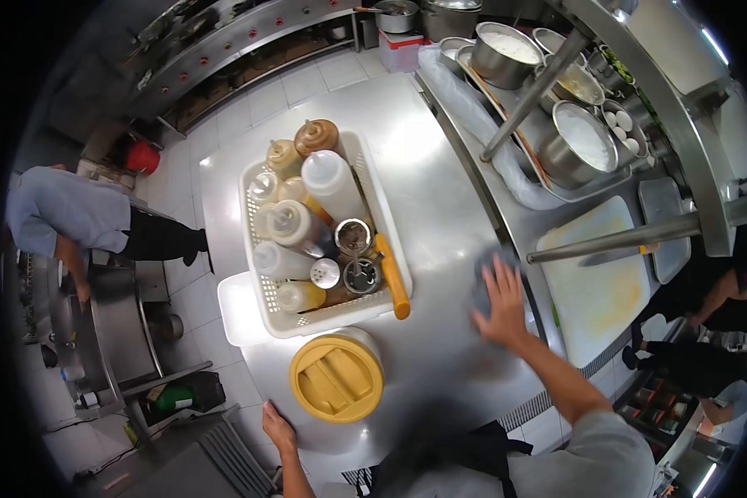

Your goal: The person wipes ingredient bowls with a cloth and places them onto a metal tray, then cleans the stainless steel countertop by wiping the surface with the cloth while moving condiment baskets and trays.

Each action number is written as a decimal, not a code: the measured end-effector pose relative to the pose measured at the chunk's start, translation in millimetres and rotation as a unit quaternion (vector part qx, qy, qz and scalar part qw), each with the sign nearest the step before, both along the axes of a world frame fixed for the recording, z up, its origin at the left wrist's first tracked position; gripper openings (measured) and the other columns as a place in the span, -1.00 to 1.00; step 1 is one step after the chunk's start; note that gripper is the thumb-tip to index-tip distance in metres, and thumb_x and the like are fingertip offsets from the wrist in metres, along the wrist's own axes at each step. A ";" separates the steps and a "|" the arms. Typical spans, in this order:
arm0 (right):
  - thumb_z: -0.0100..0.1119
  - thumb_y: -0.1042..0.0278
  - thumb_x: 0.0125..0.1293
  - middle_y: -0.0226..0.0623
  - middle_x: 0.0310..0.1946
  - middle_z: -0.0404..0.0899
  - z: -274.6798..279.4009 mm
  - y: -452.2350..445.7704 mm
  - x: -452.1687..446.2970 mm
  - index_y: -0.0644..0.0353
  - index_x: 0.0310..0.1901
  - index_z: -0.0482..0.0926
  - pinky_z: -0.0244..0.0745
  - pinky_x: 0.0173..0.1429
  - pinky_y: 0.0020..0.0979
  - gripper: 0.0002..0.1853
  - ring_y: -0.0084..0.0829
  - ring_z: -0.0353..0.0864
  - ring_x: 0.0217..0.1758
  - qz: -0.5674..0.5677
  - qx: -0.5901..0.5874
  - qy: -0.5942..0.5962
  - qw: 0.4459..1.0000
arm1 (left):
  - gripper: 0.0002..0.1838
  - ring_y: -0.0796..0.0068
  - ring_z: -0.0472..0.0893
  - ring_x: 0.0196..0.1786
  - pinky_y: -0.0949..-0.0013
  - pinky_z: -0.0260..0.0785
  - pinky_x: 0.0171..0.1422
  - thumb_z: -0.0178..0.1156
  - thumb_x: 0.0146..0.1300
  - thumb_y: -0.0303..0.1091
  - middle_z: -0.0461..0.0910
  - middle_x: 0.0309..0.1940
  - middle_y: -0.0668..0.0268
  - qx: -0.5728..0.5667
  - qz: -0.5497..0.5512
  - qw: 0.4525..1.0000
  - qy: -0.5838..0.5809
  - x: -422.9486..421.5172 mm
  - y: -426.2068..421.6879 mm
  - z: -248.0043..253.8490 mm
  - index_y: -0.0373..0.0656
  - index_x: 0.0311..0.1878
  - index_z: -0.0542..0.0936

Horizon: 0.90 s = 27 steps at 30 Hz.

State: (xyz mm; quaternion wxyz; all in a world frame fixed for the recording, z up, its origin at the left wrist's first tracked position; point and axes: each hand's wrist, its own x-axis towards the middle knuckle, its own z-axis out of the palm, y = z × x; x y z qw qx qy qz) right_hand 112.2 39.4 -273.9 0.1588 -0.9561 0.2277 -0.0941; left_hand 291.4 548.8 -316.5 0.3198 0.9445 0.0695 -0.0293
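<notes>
My right hand lies flat with its fingers stretched out on a dark grey cloth, pressed on the steel table. The cloth is partly hidden under the palm. My left hand is at the table's near left edge, its fingers stretched out and holding nothing visible. Between the hands stands a white tub with a yellow lid. Beyond it is a white plastic basket with several squeeze bottles, metal-topped shakers and an orange-handled tool.
To the right, a counter holds a stained cutting board with a knife, and metal pots of white contents. A steel shelf post juts over it. One person stands at the left; others are at the far right. A white lid overhangs the left edge.
</notes>
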 end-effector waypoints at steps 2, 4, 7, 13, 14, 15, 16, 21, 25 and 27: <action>0.35 0.18 0.01 0.11 0.45 0.04 -2.8 -47.8 98.5 0.22 0.34 0.28 -0.20 0.51 0.20 -0.18 0.26 -0.11 0.51 -0.028 -0.066 -0.044 0.996 | -0.45 0.24 0.53 -0.25 0.23 0.36 -0.02 -0.19 0.54 -0.07 0.62 -0.29 0.00 0.011 0.001 1.000 -0.008 1.2 -5.5 3.9 -0.48 -0.15 0.53; 0.27 0.07 0.12 0.12 0.43 0.06 -32.5 -107.6 196.2 0.23 0.31 0.33 -0.21 0.52 0.17 -0.26 0.28 -0.16 0.52 -0.023 -0.090 -0.086 0.992 | -0.44 0.23 0.53 -0.26 0.23 0.36 -0.05 -0.20 0.53 -0.06 0.62 -0.30 0.01 -0.027 0.003 0.997 0.077 6.1 -16.9 22.9 -0.48 -0.16 0.53; 0.16 -0.04 0.21 0.13 0.42 0.08 -39.3 -161.4 326.6 0.23 0.34 0.29 -0.20 0.53 0.12 -0.26 0.28 -0.14 0.51 -0.034 -0.081 -0.084 0.993 | -0.43 0.25 0.52 -0.28 0.23 0.35 -0.08 -0.21 0.54 -0.06 0.62 -0.31 0.02 0.007 0.002 0.996 0.085 9.1 -4.2 10.1 -0.49 -0.16 0.54; 0.27 0.06 0.07 -0.02 0.40 0.21 -36.6 -106.2 337.5 0.25 0.32 0.31 -0.09 0.55 0.00 -0.21 0.03 0.05 0.51 0.271 0.023 -0.063 0.960 | -0.39 0.25 0.55 -0.22 0.24 0.36 -0.01 -0.25 0.54 -0.03 0.63 -0.28 0.02 -0.006 0.020 0.997 0.081 5.5 -0.9 7.0 -0.49 -0.15 0.53; 0.30 0.09 0.03 -0.05 0.40 0.22 -40.4 -95.1 304.4 0.27 0.32 0.31 -0.08 0.56 -0.01 -0.19 0.00 0.05 0.52 0.298 0.045 -0.094 0.949 | -0.39 0.25 0.55 -0.22 0.24 0.36 -0.01 -0.25 0.54 -0.03 0.63 -0.28 0.02 -0.010 0.017 0.996 0.085 5.3 -3.3 7.7 -0.49 -0.15 0.53; 0.31 0.12 0.01 -0.06 0.39 0.24 -37.2 -82.5 267.5 0.29 0.31 0.32 -0.07 0.56 -0.01 -0.19 -0.01 0.05 0.52 0.305 0.027 -0.090 0.948 | -0.39 0.23 0.56 -0.20 0.23 0.36 0.02 -0.26 0.54 -0.02 0.63 -0.24 0.01 -0.009 0.010 0.997 0.070 3.6 -4.5 9.4 -0.50 -0.13 0.54; 0.32 0.16 -0.01 -0.08 0.38 0.26 -31.7 -69.5 230.3 0.30 0.31 0.32 -0.06 0.56 -0.01 -0.19 -0.02 0.05 0.53 0.311 0.007 -0.089 0.946 | -0.38 0.21 0.56 -0.17 0.23 0.36 0.05 -0.26 0.54 -0.02 0.64 -0.21 0.00 -0.009 0.001 0.999 0.051 4.3 -6.5 11.3 -0.51 -0.10 0.54; 0.36 0.26 -0.07 -0.18 0.41 0.23 1.0 13.2 61.1 0.22 0.32 0.32 -0.04 0.56 -0.03 -0.17 -0.12 0.03 0.54 0.292 0.104 -0.009 0.951 | -0.34 0.19 0.57 -0.03 0.24 0.35 0.16 -0.25 0.53 0.03 0.62 -0.06 -0.07 0.012 -0.008 0.999 0.034 8.0 18.7 -19.0 -0.50 0.06 0.53; 0.38 0.26 -0.14 -0.28 0.42 0.24 11.4 108.0 -73.2 0.12 0.32 0.35 -0.02 0.55 -0.02 -0.15 -0.15 0.09 0.53 0.298 0.191 0.076 0.932 | -0.27 0.08 0.52 0.15 0.24 0.27 0.29 -0.25 0.51 0.12 0.54 0.11 -0.13 -0.013 0.003 0.995 0.102 5.3 -3.6 13.8 -0.51 0.17 0.46; 0.37 0.28 -0.15 -0.28 0.41 0.26 4.7 113.0 -114.8 0.05 0.32 0.35 -0.04 0.54 0.01 -0.15 -0.09 0.09 0.52 0.290 0.200 0.107 0.930 | -0.26 0.06 0.50 0.19 0.25 0.25 0.32 -0.27 0.51 0.13 0.52 0.14 -0.13 -0.012 0.001 0.994 0.108 4.8 -2.5 11.1 -0.51 0.20 0.44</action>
